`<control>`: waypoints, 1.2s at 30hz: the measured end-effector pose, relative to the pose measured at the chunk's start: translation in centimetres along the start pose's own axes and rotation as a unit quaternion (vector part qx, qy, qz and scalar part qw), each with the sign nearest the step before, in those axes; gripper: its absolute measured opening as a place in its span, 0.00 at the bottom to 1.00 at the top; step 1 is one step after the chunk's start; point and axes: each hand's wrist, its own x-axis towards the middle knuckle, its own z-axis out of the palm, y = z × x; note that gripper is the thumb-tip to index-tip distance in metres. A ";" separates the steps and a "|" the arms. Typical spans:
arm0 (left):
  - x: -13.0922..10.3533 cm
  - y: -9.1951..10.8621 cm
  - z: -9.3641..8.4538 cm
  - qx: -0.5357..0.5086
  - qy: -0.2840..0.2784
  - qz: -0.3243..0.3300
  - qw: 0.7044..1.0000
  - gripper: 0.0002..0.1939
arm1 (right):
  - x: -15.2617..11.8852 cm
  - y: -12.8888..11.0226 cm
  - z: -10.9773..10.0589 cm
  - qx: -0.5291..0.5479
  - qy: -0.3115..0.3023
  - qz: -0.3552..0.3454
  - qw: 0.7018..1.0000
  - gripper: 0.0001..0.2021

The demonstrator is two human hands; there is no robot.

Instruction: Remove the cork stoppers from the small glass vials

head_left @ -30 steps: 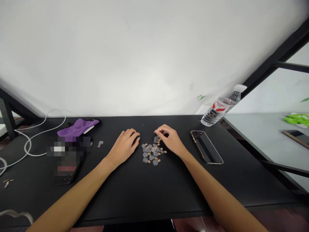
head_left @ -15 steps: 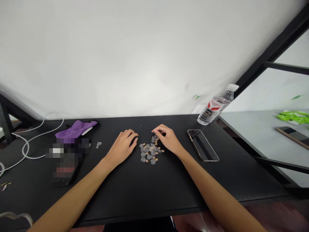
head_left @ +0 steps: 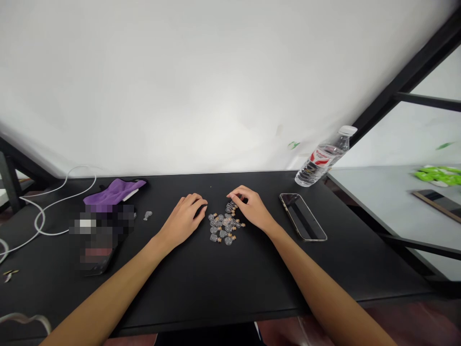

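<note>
A small pile of tiny clear glass bottles with cork stoppers (head_left: 226, 222) lies on the black table between my hands. My left hand (head_left: 185, 211) rests on the table just left of the pile, fingers curved, thumb apart from them, nothing held. At the pile's upper right edge is my right hand (head_left: 250, 204), its thumb and index finger drawn together beside the topmost bottles. Whether a bottle is between those fingertips is hidden. One more small clear piece (head_left: 147, 215) lies apart, to the left of my left hand.
Right of my right hand lies a phone (head_left: 302, 216), with a water bottle (head_left: 322, 156) behind it. On the left are a purple cloth (head_left: 113, 193), a pixelated dark object (head_left: 104, 240) and a white cable (head_left: 39, 221). The white wall (head_left: 216, 86) rises behind the table.
The view has shifted very slightly. Both hands and the pile of little bottles look the same as before.
</note>
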 end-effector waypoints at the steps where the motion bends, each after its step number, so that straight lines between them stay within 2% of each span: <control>1: 0.0 0.0 0.0 -0.001 -0.001 0.002 1.000 0.10 | 0.0 0.0 0.0 -0.001 0.002 0.000 1.000 0.10; 6: 0.1 0.1 -0.2 -0.010 -0.005 -0.002 1.000 0.12 | 0.1 0.2 -0.5 -0.025 -0.002 0.004 1.000 0.13; 10: -0.1 1.0 -0.9 -0.047 -0.010 -0.005 0.999 0.17 | 0.0 0.4 -1.8 -0.068 -0.067 0.012 0.995 0.14; 15: -0.6 3.1 -1.2 -0.065 -0.059 0.049 0.995 0.19 | -0.2 0.8 -2.7 -0.073 -0.095 0.007 0.993 0.08; 17: -0.5 3.9 -0.8 -0.063 -0.084 0.077 0.991 0.22 | -0.2 0.9 -2.5 -0.068 -0.096 0.005 0.993 0.09; 19: -0.3 4.6 -0.1 -0.057 -0.100 0.099 0.988 0.30 | 0.0 0.9 -2.4 -0.066 -0.093 0.003 0.993 0.11; 24: 0.7 5.5 1.9 -0.042 -0.093 0.100 0.990 0.44 | -0.2 0.5 -2.5 -0.045 -0.055 0.006 0.997 0.15; 27: 0.5 5.2 2.8 -0.029 -0.073 0.080 0.994 0.50 | -1.7 -0.5 -1.7 0.004 -0.028 0.023 0.999 0.16; 31: -0.4 4.4 3.5 -0.013 -0.047 0.037 0.998 0.58 | -4.6 -2.5 0.7 0.034 -0.021 0.047 0.998 0.20; 36: -1.1 3.8 3.6 -0.001 -0.058 0.013 0.998 0.52 | -6.2 -4.4 3.5 0.042 -0.005 0.074 0.996 0.24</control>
